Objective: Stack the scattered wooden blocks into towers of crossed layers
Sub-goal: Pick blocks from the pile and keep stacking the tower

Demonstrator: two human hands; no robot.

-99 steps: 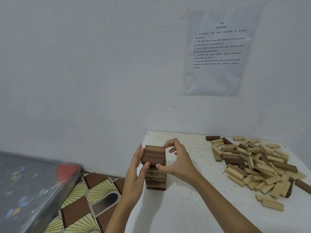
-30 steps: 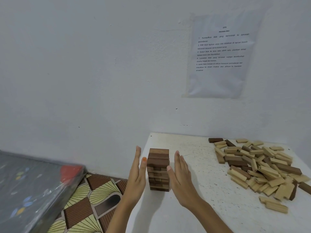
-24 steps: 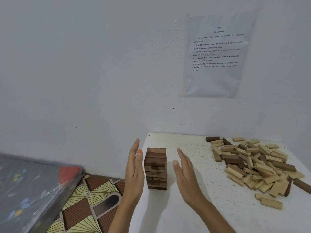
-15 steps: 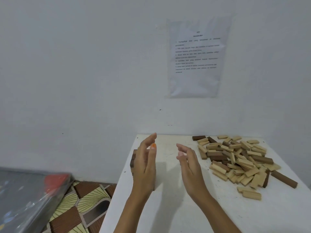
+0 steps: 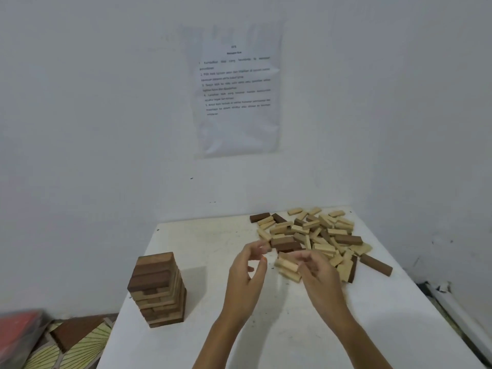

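Toward the lower left of the frame, on the white worktop (image 5: 266,342), stands the block tower (image 5: 157,288) of crossed layers. Right of centre lies the heap of scattered wooden blocks (image 5: 327,235). The left hand (image 5: 247,278) hovers beside it, loosely curled and empty. The right hand (image 5: 319,272) hides the heap's near edge; it is blurred, so I cannot tell its grip. A printed sheet (image 5: 237,89) hangs on the wall above.
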